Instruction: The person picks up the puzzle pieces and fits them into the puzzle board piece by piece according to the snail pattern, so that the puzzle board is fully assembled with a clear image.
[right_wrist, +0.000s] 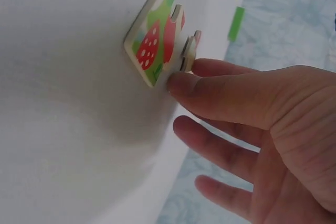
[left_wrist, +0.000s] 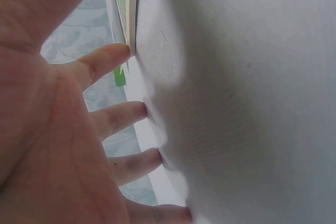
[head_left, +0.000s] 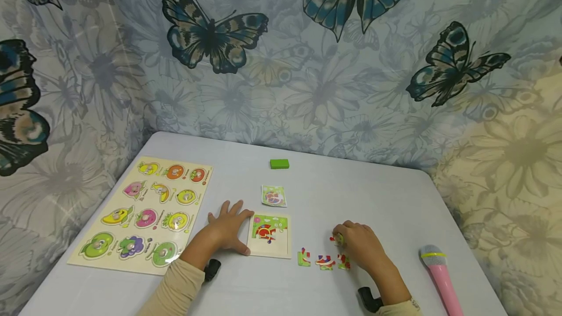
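A square wooden puzzle board (head_left: pixel 269 250), partly filled with picture pieces, lies before me. My left hand (head_left: pixel 226 229) spreads its fingers beside it, forefinger and thumb touching its left edge. In the left wrist view, the other fingertips (left_wrist: pixel 137 167) rest on the tabletop. My right hand (head_left: pixel 360 245) pinches a small puzzle piece (right_wrist: pixel 188 55) between thumb and forefinger, just over the table; its other fingers hang loose. Close by lie three loose jigsaw pieces: a green one (head_left: pixel 304 258), a red-and-white one (head_left: pixel 325 262) and a red-spotted one (right_wrist: pixel 149 48).
A large fruit-picture board (head_left: pixel 149 211) lies on the left of the white table (head_left: pixel 364 194). Behind the puzzle board are a picture card (head_left: pixel 273 196) and a green block (head_left: pixel 279 164). At right lies a pink toy microphone (head_left: pixel 443 279). A butterfly-patterned wall (head_left: pixel 281 106) borders the table.
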The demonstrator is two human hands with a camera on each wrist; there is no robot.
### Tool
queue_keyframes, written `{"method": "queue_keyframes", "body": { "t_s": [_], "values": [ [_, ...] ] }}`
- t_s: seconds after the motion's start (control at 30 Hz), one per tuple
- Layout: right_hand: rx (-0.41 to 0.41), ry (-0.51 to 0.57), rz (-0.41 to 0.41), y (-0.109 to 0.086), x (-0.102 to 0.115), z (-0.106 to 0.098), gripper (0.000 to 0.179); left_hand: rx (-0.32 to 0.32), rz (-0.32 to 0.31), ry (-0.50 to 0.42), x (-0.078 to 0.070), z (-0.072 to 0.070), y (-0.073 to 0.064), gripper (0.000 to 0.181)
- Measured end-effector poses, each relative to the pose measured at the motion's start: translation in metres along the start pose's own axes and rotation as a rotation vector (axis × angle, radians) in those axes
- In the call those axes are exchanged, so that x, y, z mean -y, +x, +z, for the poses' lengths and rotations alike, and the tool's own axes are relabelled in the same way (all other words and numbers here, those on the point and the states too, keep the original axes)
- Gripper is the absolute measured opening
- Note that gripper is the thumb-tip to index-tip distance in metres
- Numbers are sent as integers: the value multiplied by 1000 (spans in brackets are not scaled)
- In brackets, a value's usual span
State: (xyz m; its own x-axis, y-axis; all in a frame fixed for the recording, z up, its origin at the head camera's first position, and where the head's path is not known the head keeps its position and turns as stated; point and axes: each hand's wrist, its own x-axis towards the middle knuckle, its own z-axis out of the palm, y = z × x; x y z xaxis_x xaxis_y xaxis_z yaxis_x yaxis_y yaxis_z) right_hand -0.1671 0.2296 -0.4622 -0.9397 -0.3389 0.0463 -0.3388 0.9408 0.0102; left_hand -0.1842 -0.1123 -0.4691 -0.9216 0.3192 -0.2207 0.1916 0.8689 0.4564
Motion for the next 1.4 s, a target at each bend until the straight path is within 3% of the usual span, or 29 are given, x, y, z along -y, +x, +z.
{"method": "queue_keyframes", "body": {
  "t_s": [0.2,0.4,0.63,0.87,1.13,1.4],
  "values": [
    [-75,-25,-73,7,18,0,32,-2,0,-10,0,0,0,94],
    [-148,-31,-208,20,51,1,28,-6,-2,-19,-1,0,0,94],
    [-144,-11,-311,34,83,2,27,-8,-7,-28,-2,2,-1,93],
    [-109,0,-303,39,96,6,23,-3,-6,-15,-3,3,0,94],
    [-146,5,-307,40,99,6,20,-12,-6,-9,-2,1,1,95],
    [-130,20,-298,38,97,7,18,-11,-8,-9,-1,2,2,95]
  ]
}}
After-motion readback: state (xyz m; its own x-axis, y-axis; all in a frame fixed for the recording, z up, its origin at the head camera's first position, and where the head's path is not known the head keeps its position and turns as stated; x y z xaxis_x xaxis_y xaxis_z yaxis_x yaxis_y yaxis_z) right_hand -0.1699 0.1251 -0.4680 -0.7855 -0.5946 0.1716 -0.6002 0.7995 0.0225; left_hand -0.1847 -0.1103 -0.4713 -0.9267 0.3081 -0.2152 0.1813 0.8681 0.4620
